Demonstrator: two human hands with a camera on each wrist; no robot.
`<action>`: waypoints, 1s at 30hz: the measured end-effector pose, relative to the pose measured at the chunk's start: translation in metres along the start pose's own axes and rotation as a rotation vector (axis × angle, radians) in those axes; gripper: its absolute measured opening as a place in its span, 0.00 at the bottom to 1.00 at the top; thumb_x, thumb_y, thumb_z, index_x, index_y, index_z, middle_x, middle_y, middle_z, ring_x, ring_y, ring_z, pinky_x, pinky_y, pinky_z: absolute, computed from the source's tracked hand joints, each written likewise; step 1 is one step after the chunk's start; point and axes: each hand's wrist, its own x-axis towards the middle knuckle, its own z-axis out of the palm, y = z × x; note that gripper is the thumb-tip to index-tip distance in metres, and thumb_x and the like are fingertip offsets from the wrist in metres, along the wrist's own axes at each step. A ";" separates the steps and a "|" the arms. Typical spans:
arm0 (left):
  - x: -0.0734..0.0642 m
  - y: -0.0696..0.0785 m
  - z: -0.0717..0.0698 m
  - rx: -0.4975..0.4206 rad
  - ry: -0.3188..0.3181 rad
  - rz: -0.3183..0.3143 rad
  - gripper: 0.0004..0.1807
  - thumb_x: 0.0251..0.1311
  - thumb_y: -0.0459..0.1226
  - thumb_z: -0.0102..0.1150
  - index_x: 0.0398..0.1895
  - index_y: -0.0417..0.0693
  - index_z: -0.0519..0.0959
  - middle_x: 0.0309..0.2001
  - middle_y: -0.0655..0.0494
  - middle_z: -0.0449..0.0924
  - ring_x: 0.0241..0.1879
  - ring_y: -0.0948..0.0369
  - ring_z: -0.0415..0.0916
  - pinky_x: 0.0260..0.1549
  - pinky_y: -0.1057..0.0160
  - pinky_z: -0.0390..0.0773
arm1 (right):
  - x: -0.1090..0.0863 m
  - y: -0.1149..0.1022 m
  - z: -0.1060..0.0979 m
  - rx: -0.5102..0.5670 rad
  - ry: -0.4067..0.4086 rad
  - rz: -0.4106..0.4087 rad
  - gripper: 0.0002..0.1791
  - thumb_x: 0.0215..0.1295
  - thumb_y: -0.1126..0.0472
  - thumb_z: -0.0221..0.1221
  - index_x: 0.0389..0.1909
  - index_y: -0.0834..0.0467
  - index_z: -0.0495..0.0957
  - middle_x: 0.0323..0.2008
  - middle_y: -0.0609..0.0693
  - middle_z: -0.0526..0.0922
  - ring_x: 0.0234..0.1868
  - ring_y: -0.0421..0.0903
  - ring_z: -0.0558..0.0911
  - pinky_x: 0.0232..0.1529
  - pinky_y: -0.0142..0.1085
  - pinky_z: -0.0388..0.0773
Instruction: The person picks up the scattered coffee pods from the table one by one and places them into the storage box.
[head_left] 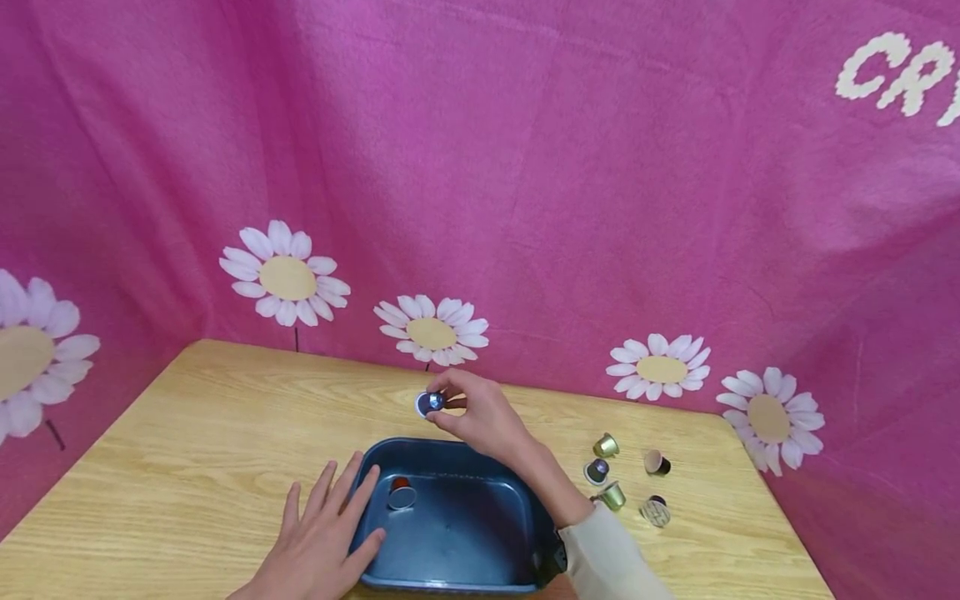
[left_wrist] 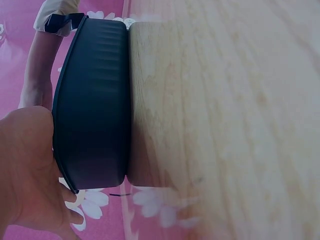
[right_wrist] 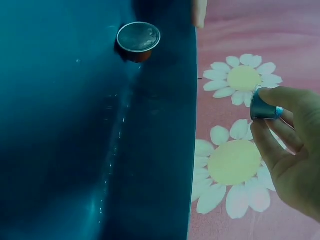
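My right hand (head_left: 480, 412) pinches a dark blue coffee capsule (head_left: 430, 404) between thumb and fingers, held above the far rim of a dark blue basin (head_left: 465, 585). In the right wrist view the same capsule (right_wrist: 263, 106) has its silver rim turned toward the basin. Fingers spread and straight, my left hand (head_left: 318, 533) rests at the basin's left rim. An orange-red coffee capsule (head_left: 402, 495) lies inside the basin near that side, its silver lid facing up and toward me.
To the right of the basin, several loose capsules lie on the wooden table (head_left: 202, 442): gold (head_left: 606, 445), dark purple (head_left: 597, 472), green (head_left: 612, 497), tan-lidded (head_left: 657, 462) and pattern-lidded (head_left: 656, 511). A pink daisy-print cloth (head_left: 525, 208) hangs behind the table.
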 end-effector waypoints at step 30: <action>-0.002 0.001 -0.001 -0.010 0.002 -0.002 0.41 0.65 0.55 0.59 0.77 0.50 0.61 0.78 0.45 0.48 0.74 0.36 0.42 0.61 0.23 0.38 | -0.007 -0.003 0.000 -0.172 -0.433 0.113 0.17 0.58 0.64 0.71 0.49 0.55 0.83 0.40 0.44 0.85 0.35 0.35 0.82 0.37 0.24 0.79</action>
